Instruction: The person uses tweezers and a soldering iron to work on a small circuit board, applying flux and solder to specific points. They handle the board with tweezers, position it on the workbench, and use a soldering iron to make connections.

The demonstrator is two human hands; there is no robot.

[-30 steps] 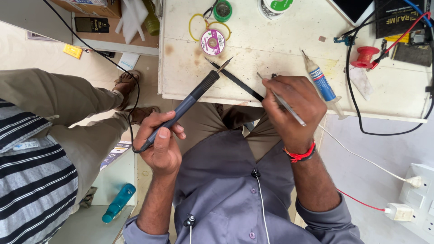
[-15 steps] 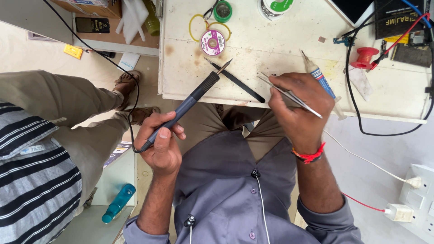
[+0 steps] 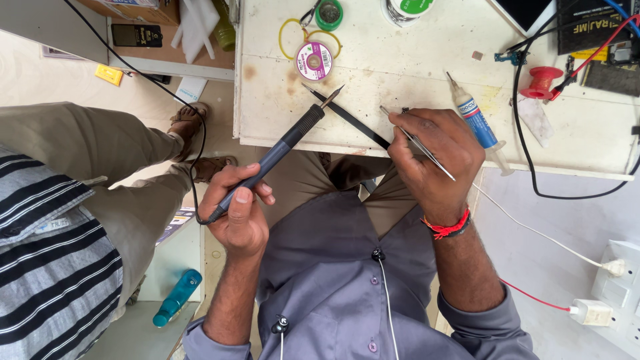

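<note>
My left hand point(image 3: 238, 212) grips a dark soldering iron point(image 3: 280, 148) by its handle, tip raised over the front edge of the white workbench point(image 3: 400, 73). My right hand point(image 3: 437, 155) holds thin metal tweezers point(image 3: 417, 141), their points resting on the bench near a tiny dark part. A black pointed tool point(image 3: 347, 117) lies on the bench between the iron's tip and my right hand.
A small glue bottle point(image 3: 475, 123), a red spool point(image 3: 541, 81), a round wick reel point(image 3: 314, 60), a green reel point(image 3: 328, 13) and black cables sit on the bench. Another person in a striped shirt point(image 3: 47, 267) sits at left. A teal bottle point(image 3: 176, 297) lies on the floor.
My right hand has turned the tweezers so their points aim up-left at the bench instead of down-right. The left hand and soldering iron have hardly moved.
</note>
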